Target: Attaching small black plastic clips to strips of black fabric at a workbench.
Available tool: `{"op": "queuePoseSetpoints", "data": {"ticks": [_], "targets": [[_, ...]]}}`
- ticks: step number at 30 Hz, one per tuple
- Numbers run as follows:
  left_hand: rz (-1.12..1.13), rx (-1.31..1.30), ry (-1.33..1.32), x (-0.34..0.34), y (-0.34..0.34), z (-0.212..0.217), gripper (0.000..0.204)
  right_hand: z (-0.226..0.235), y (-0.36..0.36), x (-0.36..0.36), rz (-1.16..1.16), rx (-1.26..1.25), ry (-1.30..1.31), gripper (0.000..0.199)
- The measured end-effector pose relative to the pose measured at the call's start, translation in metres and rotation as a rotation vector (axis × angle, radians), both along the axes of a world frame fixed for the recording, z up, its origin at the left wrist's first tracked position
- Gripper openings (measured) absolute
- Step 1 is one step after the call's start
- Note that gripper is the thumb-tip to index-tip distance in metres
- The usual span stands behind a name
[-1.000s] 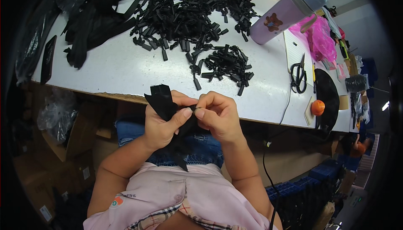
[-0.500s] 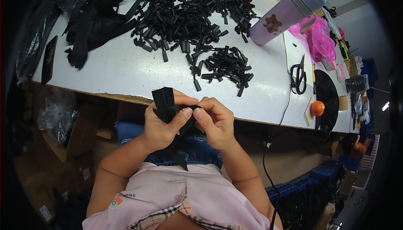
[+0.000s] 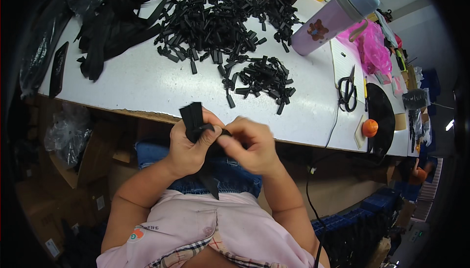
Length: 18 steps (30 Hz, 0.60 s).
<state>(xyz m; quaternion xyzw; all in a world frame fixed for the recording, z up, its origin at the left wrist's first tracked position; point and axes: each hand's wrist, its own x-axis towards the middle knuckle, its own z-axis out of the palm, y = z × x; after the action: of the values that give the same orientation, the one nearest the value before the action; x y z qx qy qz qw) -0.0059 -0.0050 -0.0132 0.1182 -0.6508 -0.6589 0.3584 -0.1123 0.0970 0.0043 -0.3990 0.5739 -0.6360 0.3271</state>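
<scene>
My left hand point(image 3: 188, 143) is closed around black zipper tape strips point(image 3: 192, 114) just off the table's near edge. One end of the strips stands up past the fingers, and the other hangs down over my lap. My right hand point(image 3: 252, 143), slightly blurred, pinches thumb and fingers together beside the left thumb. What sits in that pinch is too small and smeared to make out. Beyond my hands, a small heap of black zipper sliders with long pull tabs point(image 3: 264, 79) lies on the white table point(image 3: 147, 89), in front of a larger pile of the same sliders point(image 3: 210, 25).
More black strips point(image 3: 105, 33) and a dark phone point(image 3: 58, 69) lie at the left. To the right stand a lilac bottle point(image 3: 320, 23), black scissors point(image 3: 348, 92) on a notebook, an orange fruit point(image 3: 370, 128) and a pink plastic bag point(image 3: 372, 47). A cable hangs over the edge.
My right hand has shifted slightly, its fingers blurring beside the left thumb. The strips in my left hand have tilted a little. The table things look the same.
</scene>
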Motion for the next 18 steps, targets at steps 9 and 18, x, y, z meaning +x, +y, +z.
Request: {"op": "queuePoseSetpoints", "data": {"ticks": [9, 18], "targets": [[0.253, -0.529, -0.227, -0.005, -0.007, -0.005, 0.029, 0.002, 0.002, 0.013, -0.148, 0.009, 0.391, 0.025], [0.066, -0.578, -0.044, -0.004, -0.001, 0.002, 0.047, 0.004, 0.001, 0.011, -0.135, 0.032, -0.230, 0.008]]}}
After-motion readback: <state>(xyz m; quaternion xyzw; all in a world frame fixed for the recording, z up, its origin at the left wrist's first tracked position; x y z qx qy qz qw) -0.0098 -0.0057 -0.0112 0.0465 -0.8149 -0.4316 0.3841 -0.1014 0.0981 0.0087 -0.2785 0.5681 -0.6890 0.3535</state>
